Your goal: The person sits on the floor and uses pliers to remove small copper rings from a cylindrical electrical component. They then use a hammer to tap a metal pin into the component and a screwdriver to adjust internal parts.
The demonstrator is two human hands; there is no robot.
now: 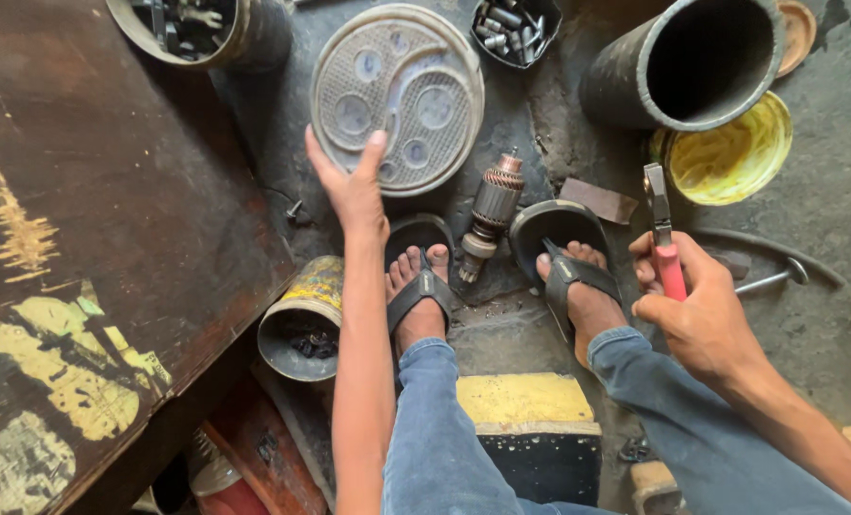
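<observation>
My left hand (pixel 349 186) reaches forward and rests its fingers on the near edge of a round grey metal cover (pixel 397 91) lying flat on the floor. My right hand (pixel 697 305) grips red-handled pliers (pixel 662 234), jaws pointing up and away. Between my sandalled feet (pixel 420 286) lies a motor armature (pixel 490 215) with a copper commutator end, apart from both hands.
A dark wooden table (pixel 101 238) fills the left. A yellow tin of dark bits (pixel 301 319) lies beside my left foot. Ahead stand a black pipe (pixel 692 62), a yellow lid (pixel 730 153), a tray of bolts (pixel 516 29), a hammer (pixel 773 277). A yellow-topped block (pixel 525 401) sits under my knees.
</observation>
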